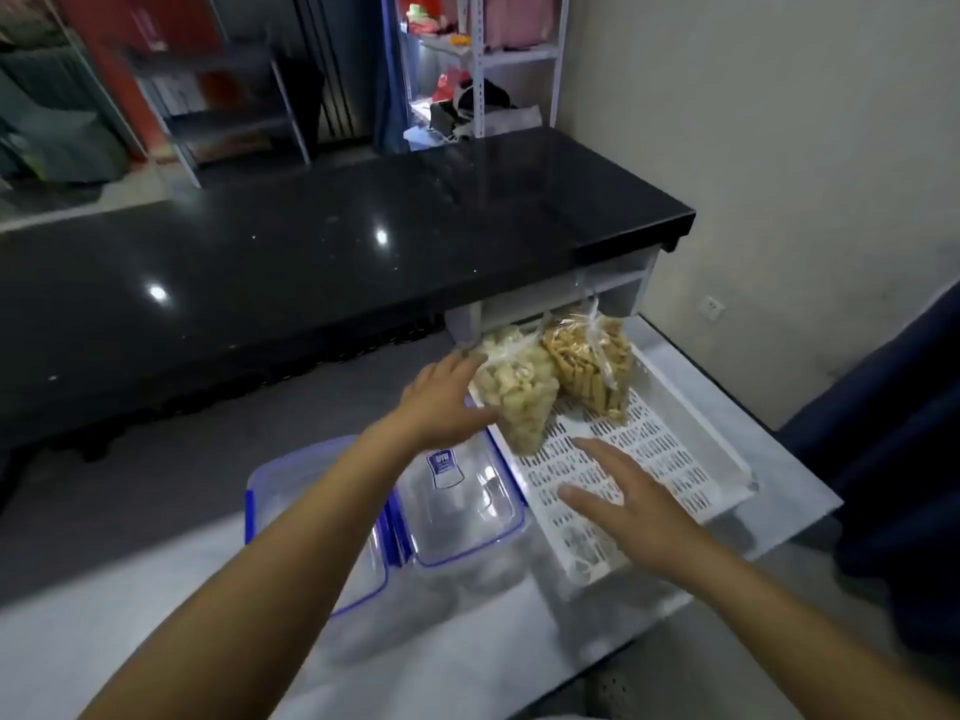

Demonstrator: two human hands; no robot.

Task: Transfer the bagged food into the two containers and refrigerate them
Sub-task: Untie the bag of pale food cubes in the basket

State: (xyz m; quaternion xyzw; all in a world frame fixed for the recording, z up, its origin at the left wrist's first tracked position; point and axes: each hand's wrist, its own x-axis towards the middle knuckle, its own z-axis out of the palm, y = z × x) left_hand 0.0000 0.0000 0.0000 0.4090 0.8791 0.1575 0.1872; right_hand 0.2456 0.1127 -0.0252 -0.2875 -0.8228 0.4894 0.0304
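Two clear bags of food stand at the far end of a white perforated tray (691,439): a bag of pale puffed pieces (519,394) on the left and a bag of golden-brown sticks (589,363) on the right. My left hand (441,402) is spread open, its fingertips at the left side of the pale bag. Above the tray's near half hovers my right hand (618,501), open and empty. Two clear lidded containers with blue rims sit left of the tray: one (467,504) close to it, the other (291,517) partly hidden under my left forearm.
Everything rests on a white table (795,491). Behind it runs a black glossy counter (311,262). A beige wall with a socket (712,305) is on the right, and something dark blue (893,459) stands at the right edge. Metal shelves (483,70) stand behind.
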